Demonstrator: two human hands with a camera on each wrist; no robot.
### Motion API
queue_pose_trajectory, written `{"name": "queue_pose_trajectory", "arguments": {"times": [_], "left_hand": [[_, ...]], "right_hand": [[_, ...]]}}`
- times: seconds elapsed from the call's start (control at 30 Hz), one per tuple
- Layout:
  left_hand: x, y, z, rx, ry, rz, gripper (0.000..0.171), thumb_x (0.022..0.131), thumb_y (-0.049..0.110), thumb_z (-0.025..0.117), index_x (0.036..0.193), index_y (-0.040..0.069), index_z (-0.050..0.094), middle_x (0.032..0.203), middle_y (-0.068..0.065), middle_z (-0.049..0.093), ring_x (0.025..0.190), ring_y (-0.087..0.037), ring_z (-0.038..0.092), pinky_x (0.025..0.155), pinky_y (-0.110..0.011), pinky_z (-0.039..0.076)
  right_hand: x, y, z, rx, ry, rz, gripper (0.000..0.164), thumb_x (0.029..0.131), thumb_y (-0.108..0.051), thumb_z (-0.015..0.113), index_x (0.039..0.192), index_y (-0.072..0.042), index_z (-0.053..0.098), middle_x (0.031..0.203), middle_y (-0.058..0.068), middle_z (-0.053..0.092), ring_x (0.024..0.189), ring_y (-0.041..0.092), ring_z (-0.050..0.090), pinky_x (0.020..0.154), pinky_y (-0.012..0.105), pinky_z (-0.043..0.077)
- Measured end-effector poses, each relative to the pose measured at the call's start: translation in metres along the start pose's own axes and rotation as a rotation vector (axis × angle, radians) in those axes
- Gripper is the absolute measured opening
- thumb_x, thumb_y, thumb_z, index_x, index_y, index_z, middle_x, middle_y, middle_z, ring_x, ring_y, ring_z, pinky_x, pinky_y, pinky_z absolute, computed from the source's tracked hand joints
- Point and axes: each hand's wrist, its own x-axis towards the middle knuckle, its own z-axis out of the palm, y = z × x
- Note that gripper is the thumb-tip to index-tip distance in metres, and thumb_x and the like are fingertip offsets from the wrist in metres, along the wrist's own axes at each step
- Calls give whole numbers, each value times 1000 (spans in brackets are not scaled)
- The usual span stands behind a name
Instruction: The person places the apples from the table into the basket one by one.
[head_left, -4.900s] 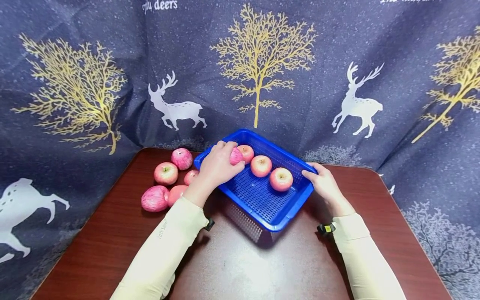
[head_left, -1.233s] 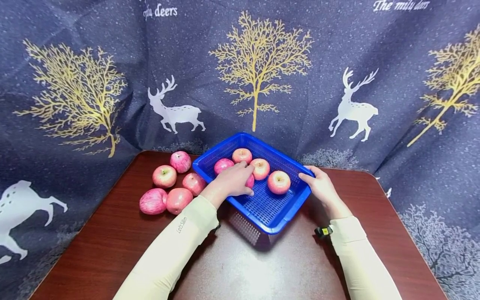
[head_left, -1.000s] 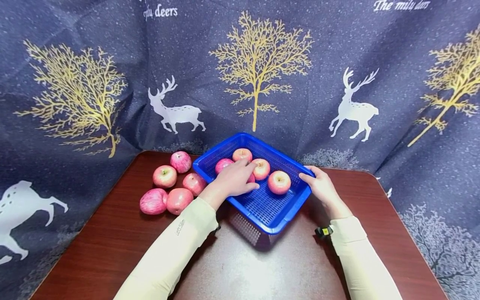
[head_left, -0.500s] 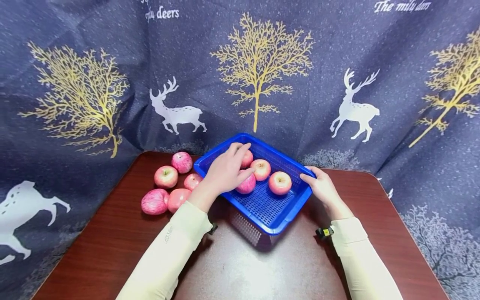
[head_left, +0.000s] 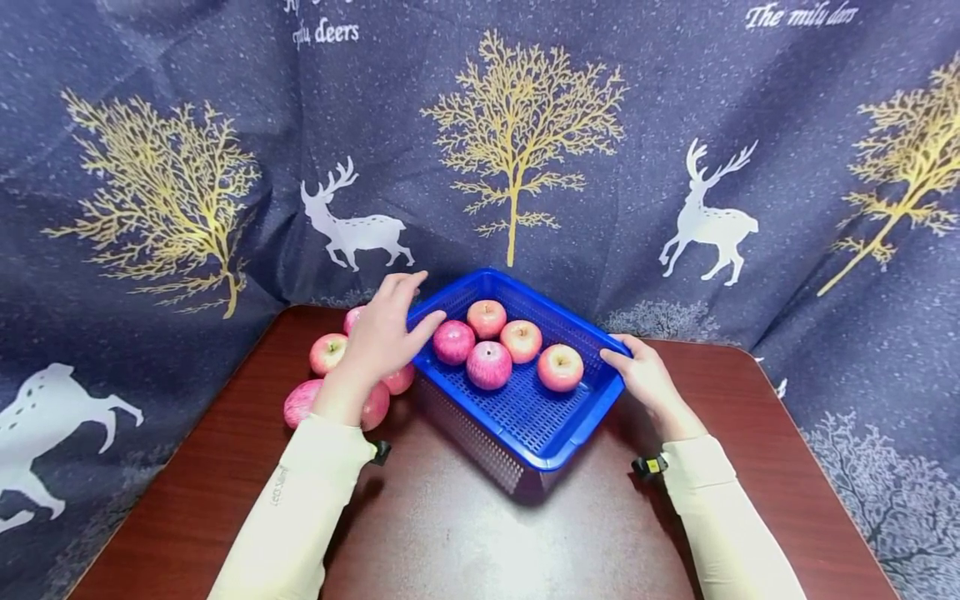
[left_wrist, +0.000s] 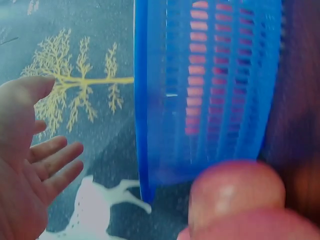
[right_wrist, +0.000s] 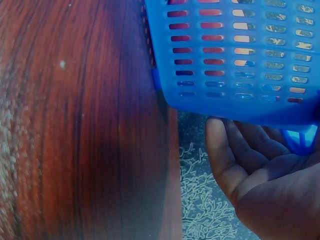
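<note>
Holding the slotted plastic basket (round, streaked apples inside): right grip

There are five apples in and five apples outside one blue basket, one table and two grips.

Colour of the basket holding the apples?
Blue all over; the basket shows best in the head view.

Deer-printed cloth hangs behind a seemingly wooden table.
</note>
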Motion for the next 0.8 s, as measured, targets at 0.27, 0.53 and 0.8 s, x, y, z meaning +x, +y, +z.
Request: {"name": "queue_pose_trajectory", "arguments": {"times": [0.27,0.53,0.8], "left_hand": [[-21,-28,-23,47,-8,-79,69,91,58,60,147,22,44,136,-6,49,118,-24,52,85,-52,48],[-41,-56,-36,84,-8,-121,64,90,53,64,143,22,49,135,-6,49,114,-28,54,79,-54,48],[-62,-77,-44,85,-50,-187,62,92,55,59,144,22,49,133,-7,48,115,-24,54,81,-53,47]], "right_hand": [[0,-1,-1,12,-5,6,42,96,-33,61,128,-5,57,121,18,61,103,32,61,95,50,45],[1,-1,0,15,-9,6,42,97,-34,61,129,-7,57,121,16,61,103,29,62,90,42,48],[0,-1,-2,24,-13,26,41,97,-34,61,128,-9,58,119,14,63,101,27,63,88,36,48]]}}
